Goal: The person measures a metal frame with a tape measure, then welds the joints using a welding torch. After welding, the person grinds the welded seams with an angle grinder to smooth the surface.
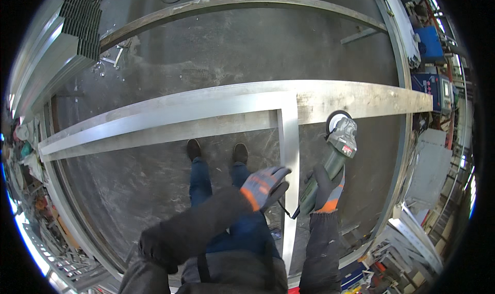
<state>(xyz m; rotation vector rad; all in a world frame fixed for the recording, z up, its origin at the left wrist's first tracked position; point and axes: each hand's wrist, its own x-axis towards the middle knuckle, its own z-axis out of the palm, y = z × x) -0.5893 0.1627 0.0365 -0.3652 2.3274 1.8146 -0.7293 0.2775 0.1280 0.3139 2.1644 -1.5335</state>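
My right hand [329,190], in a grey and orange work glove, is wrapped round the green body of an angle grinder [335,157]. The grinder's head points away from me, and its disc [339,120] is beside the far beam. A black cord [283,207] comes off the rear end. My left hand [264,187], gloved alike, is beside the bright metal bar [290,155] with its fingers stretched and apart, holding nothing visible. That bar runs toward me and meets a long metal bar [206,105] at a square corner, which lies on the beam [356,99].
Stacked metal profiles [56,52] stand at the far left. Another beam [232,3] crosses the far side. Side rails [399,155] flank the concrete floor [129,191], where scraps [116,57] lie. A blue machine [435,90] stands at the right, near loose metal lengths [417,237].
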